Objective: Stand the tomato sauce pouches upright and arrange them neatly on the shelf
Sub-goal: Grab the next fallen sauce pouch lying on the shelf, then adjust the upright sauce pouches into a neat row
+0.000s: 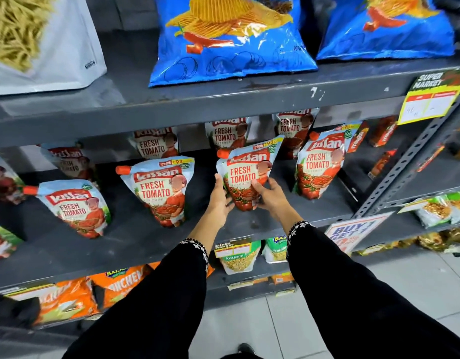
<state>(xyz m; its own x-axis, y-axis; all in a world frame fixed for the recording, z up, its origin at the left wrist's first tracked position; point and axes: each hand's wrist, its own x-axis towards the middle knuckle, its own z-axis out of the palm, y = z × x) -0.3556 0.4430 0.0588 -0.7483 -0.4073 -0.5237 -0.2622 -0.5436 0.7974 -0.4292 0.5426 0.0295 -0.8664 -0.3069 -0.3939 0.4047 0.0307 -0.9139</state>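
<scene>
Grey metal shelves fill this shop aisle, and on the middle shelf (275,218) the tomato sauce pouches stand in loose rows, front ones such as the left pouch (159,193) facing out so their labels read. The left hand (220,200) and right hand (269,194) press one pouch (243,177) from both sides near its base, fingers (257,186) wrapped around it. I think this grip steadies it upright near the shelf's front edge, in the gap between its neighbours.

Both arms reach forward, left hand (219,200) and right hand (271,195) apparently cupped inward, fingers spread.
</scene>
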